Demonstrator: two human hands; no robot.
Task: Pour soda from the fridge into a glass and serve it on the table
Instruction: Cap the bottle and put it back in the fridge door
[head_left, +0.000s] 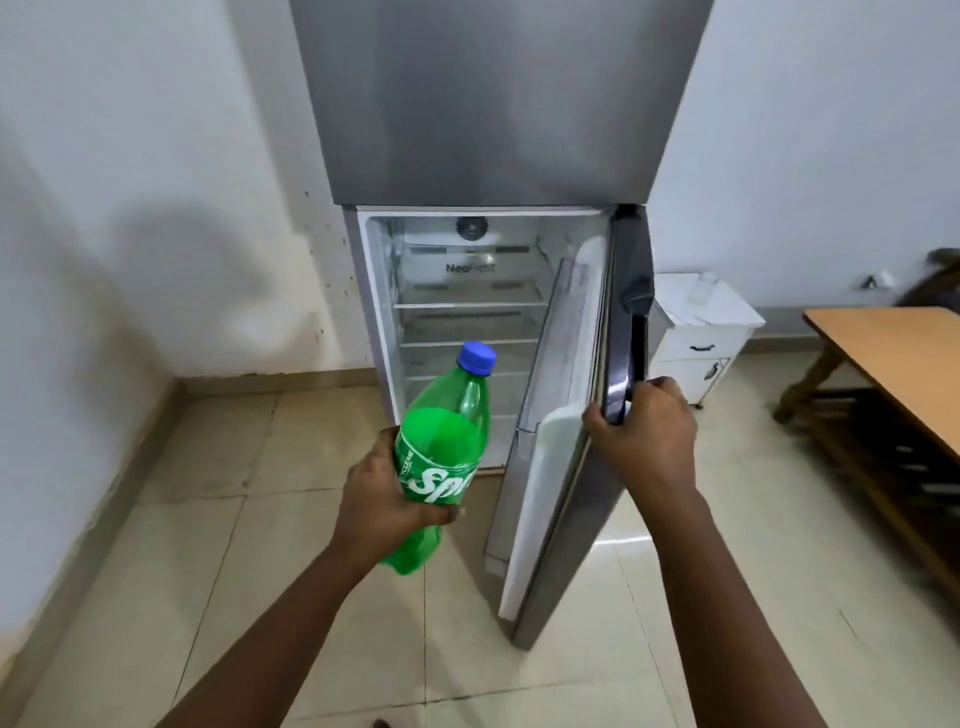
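Observation:
A green soda bottle (441, 457) with a blue cap is tilted in front of the open fridge, and my left hand (382, 499) is shut around its label. The grey fridge (493, 104) stands against the white wall with its lower door (561, 457) swung out toward me. My right hand (641, 434) grips the edge of that door by its dark handle (636, 343). The lit shelves inside (467, 306) look bare. A clear glass (702, 292) stands on a small white cabinet behind the door. The wooden table (898, 358) is at the right.
The small white cabinet (698, 338) with drawers sits between the fridge and the table. A dark wooden chair part (935, 280) shows at the far right edge. The floor (260, 571) is pale beige tile. White walls close the left side and the back.

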